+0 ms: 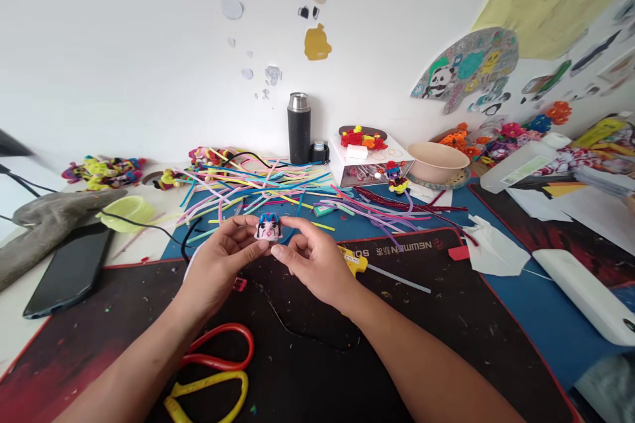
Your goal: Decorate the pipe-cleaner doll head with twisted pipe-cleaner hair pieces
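A small white doll head (268, 232) with a pink nose, black side strands and a blue and red top is held up over the dark mat. My left hand (225, 254) pinches it from the left, thumb at its lower edge. From the right, my right hand (310, 258) grips the same head between thumb and fingers. Just behind my right hand lies a yellow glue gun (353, 262) with a clear stick. Scissors with red and yellow handles (218, 362) rest on the mat (307, 383) below my hands.
Colourful pipe cleaners (248, 185) spread behind the hands. Beyond them stand a black thermos (299, 132), a white box (342, 168) and a beige bowl (437, 162). A phone (69, 271) lies left; a white device (585, 294) and tissue (496, 248) lie right.
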Demonstrator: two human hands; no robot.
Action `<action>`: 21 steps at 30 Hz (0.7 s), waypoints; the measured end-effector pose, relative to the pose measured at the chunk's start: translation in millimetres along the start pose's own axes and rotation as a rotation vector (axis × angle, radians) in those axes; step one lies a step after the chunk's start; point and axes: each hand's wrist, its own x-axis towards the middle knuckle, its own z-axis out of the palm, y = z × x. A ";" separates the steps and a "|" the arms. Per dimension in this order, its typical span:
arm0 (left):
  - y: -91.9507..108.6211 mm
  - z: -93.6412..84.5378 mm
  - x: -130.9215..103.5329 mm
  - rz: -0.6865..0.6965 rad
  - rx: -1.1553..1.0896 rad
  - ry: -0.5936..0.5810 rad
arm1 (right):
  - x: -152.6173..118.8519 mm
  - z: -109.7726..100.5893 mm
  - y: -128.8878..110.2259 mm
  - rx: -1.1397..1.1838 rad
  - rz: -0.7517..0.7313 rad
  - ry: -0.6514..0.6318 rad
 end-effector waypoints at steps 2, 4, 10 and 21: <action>-0.6 -1.8 0.3 0.022 0.044 -0.013 | -0.2 -0.4 -2.6 0.027 0.012 -0.006; -0.4 -2.8 0.4 0.049 0.097 -0.028 | 0.3 -0.8 -3.8 0.069 0.018 -0.013; 1.6 -3.0 1.3 0.107 0.178 -0.040 | 2.7 -0.4 -1.5 0.181 0.005 -0.014; -0.8 -3.8 2.5 0.113 0.149 -0.063 | 2.1 -0.9 3.0 0.236 0.007 -0.040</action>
